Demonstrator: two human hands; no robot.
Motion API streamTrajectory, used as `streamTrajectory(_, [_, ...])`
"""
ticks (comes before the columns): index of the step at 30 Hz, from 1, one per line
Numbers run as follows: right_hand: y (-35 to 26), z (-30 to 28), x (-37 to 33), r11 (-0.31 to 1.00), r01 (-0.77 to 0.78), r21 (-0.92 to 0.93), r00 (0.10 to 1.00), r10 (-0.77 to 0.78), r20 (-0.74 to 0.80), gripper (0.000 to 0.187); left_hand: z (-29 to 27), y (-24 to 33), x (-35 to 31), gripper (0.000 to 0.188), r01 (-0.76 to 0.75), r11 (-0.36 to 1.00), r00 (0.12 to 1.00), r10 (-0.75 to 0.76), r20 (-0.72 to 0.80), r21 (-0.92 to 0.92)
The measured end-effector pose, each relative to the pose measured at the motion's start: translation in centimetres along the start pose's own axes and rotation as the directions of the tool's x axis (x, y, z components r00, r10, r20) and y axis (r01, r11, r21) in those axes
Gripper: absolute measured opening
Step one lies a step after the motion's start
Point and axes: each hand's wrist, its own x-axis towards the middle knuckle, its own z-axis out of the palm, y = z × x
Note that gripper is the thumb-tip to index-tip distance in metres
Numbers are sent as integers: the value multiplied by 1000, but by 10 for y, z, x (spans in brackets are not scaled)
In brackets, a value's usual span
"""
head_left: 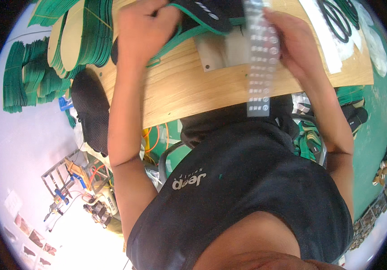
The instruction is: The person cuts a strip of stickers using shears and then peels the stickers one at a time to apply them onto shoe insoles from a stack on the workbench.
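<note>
Curled fingers of my left hand [146, 29] close on the edge of a black insole [207, 18] with green edging and white marks, at the top of the view. More green-edged material shows beneath it. My right hand [292, 42] pinches a long, see-through strip of stickers [260, 67] near its upper end. The strip hangs toward me over the table edge, printed with rows of small white marks. It passes in front of a shiny metal plate [220, 51] on the wooden table [171, 99]. Both hands are slightly blurred.
Stacks of green and tan insoles [90, 33] stand at the table's left, with further green bundles [33, 74] beyond. A black mesh piece [90, 108] lies by the left edge. White sheets [321, 36] and black loops [335, 20] are at the right.
</note>
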Motion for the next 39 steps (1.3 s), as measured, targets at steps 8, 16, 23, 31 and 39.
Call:
streamTrajectory(8, [-3,19,2,985,-4,-172,998,15,65,25,-17,-57,-6,20,104,971,991,-119,-58,-217])
streamTrajectory(16, [0,19,7,994,-24,-109,997,32,71,25,-6,-31,-3,11,5,942,998,-27,-60,-337])
streamTrajectory(23, [-7,34,9,993,-113,-23,992,112,-66,29,-22,-68,-3,20,212,963,973,-223,-51,-166])
streamTrajectory(31, [-1,16,11,993,-37,-113,990,52,131,28,-18,-65,-3,21,189,979,979,-194,-63,-77])
streamTrajectory(39, [-4,28,4,963,1,-269,1000,7,27,32,-15,-57,1,29,59,952,997,-43,60,-300])
